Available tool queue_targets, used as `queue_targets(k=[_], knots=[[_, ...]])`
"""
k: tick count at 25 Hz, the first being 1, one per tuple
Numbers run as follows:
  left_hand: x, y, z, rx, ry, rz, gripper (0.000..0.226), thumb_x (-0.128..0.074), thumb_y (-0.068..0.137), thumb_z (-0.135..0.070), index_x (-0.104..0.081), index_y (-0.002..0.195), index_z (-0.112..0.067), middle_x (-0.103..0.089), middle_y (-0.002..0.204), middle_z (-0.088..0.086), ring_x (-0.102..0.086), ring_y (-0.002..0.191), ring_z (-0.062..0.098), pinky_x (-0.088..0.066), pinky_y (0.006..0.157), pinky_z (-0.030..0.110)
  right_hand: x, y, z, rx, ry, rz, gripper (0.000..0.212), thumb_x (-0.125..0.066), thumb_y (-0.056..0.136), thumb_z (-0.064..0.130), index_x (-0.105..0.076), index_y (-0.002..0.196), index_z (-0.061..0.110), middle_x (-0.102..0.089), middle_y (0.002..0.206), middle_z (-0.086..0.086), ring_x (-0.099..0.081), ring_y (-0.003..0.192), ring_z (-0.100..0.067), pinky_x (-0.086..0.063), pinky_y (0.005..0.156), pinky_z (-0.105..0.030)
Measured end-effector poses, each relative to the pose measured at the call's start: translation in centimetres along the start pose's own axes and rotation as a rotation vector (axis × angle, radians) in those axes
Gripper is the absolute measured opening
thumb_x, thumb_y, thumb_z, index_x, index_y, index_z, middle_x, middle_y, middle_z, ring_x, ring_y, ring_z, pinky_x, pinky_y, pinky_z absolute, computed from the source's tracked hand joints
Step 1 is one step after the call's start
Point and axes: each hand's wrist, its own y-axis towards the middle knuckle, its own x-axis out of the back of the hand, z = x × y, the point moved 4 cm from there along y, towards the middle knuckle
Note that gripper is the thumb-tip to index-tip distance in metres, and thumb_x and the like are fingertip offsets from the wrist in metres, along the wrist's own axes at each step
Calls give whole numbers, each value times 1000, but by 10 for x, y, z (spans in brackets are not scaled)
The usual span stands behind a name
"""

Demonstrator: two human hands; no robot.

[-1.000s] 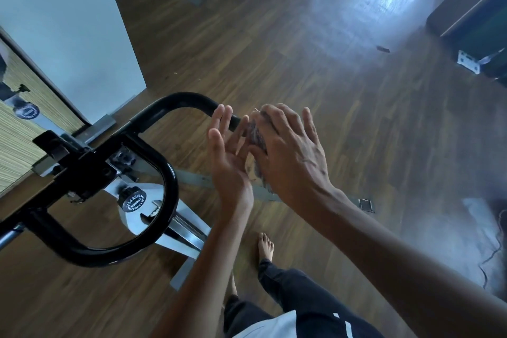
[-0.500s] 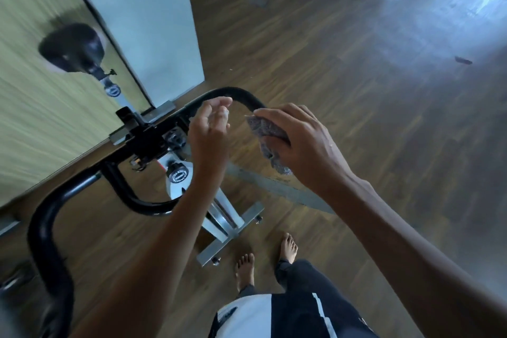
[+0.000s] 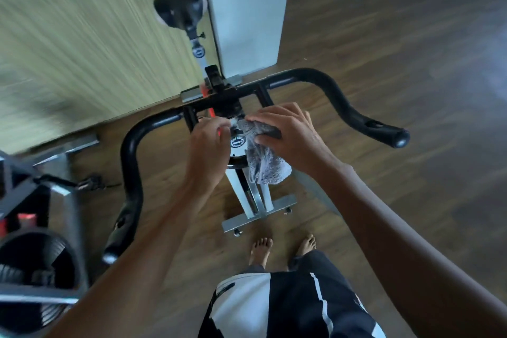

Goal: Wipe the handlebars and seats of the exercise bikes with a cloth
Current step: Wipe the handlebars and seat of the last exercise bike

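Gripping the cloth [image 3: 264,165] in the right hand [image 3: 291,136] at the handlebars [image 3: 338,96], left hand [image 3: 208,143] curled, hold unclear, they seemingly hadn't reached the seat [image 3: 178,5].

- Left hand [image 3: 208,143]: fingertips curl out of sight behind its knuckles; what they touch cannot be told
- Cloth [image 3: 267,167]: top part hidden under the right hand [image 3: 290,132]
- Knob [image 3: 238,143]: label too small to read
- Wall [image 3: 82,35] and seat [image 3: 178,5]: motion-blurred
- Machine [image 3: 41,241] at left: blurred, cut by the edge
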Motion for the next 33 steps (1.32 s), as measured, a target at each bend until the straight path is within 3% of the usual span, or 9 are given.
queue_targets(k=[3,5,7,11,16,19,23,29,33], knots=[[-11,-8,5,-54,93,-11,23,-48,98,-15,-71,99,-11,-69,96,4,-61,96,21,-40,95,35,-13,-10,4,-74,3,-70,42,-54,98,19,-56,139,18,-51,138,-2,-42,131,-22,-35,113,-36],[-14,-11,4,-56,169,-47,22,-49,98,-16,-70,100,-12,-70,96,3,-60,96,21,-32,98,31,-34,-18,7,-115,-132,-26,52,-28,99,32,-47,143,9,-45,145,-10,-33,143,-31,-29,120,-45],[-13,-13,1,-76,202,-75,20,-50,98,-14,-71,99,-12,-70,95,3,-60,93,20,-31,96,30,-53,-20,8,-147,-222,-29,65,-17,97,41,-45,142,2,-40,150,-20,-25,148,-41,-20,123,-54],[-12,-13,1,-94,196,-93,23,-47,100,-17,-70,101,-13,-71,96,1,-62,94,18,-33,98,30,-64,-21,14,-191,-105,-273,56,-42,103,36,-47,143,-3,-38,152,-28,-30,144,-45,-17,118,-52],[-11,-12,0,-71,104,-105,24,-47,99,-15,-69,109,-15,-71,103,-2,-63,100,16,-40,102,38,-67,-25,3,-215,160,-342,41,-39,107,22,-44,145,7,-28,159,-16,-18,151,-33,-26,120,-53],[-12,-10,-5,-102,68,-83,23,-49,97,-17,-68,110,-17,-69,104,-3,-63,102,19,-43,99,43,-52,-43,-4,-280,339,-430,40,-41,107,25,-44,145,17,-28,159,-2,-28,147,-16,-35,117,-40],[-33,-11,-56,-234,-22,0,23,-49,96,-15,-67,110,-15,-66,108,-2,-55,104,15,-45,95,41,-14,-98,-13,-238,348,-649,40,-44,105,21,-46,145,15,-34,157,-5,-32,145,-7,-28,116,-16],[-97,-20,-174,-421,-180,213,22,-55,92,-10,-69,109,-14,-67,108,-4,-54,105,7,-39,97,24,41,-159,-37,-158,258,-874,41,-43,104,22,-50,139,0,-40,152,-18,-35,145,-17,-32,118,-29],[-123,-29,-197,-361,-217,285,23,-51,95,-12,-70,106,-16,-68,106,-5,-58,102,6,-43,93,18,65,-167,-64,-126,268,-884,41,-44,103,16,-49,140,-2,-37,153,-21,-34,146,-20,-32,119,-33]])
